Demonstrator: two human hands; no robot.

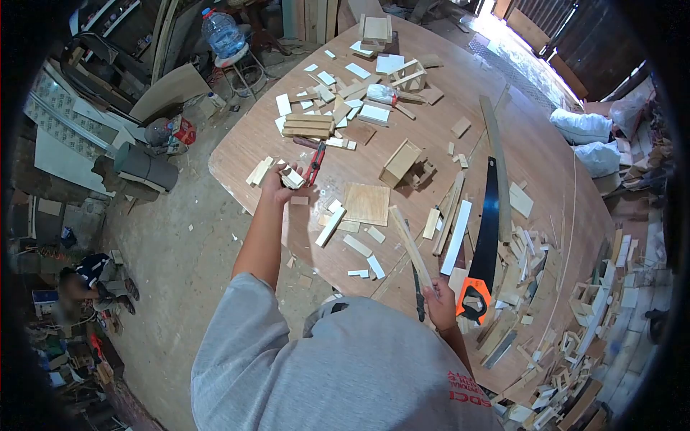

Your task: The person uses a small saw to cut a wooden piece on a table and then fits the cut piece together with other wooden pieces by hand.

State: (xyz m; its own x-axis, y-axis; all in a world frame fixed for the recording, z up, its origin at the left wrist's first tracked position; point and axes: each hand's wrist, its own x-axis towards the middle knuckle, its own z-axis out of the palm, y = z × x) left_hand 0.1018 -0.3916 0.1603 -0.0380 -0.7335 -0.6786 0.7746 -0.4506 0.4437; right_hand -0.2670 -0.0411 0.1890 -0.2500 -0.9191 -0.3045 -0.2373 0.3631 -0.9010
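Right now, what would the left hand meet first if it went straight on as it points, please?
Most likely the stack of wooden slats beyond the left hand, which grips small wood blocks; the red-handled tool lies just aside. Depth is unclear.

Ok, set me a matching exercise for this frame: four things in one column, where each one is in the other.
Things:
1. handsaw
2. long wood strip
3. water bottle
4. small wood block

Places:
A. gripped in the left hand
B. standing off the table, past its far left edge
C. held in the right hand
D. lying flat on the table, orange handle toward the person

Pairs: 1-D, 2-C, 3-B, 4-A
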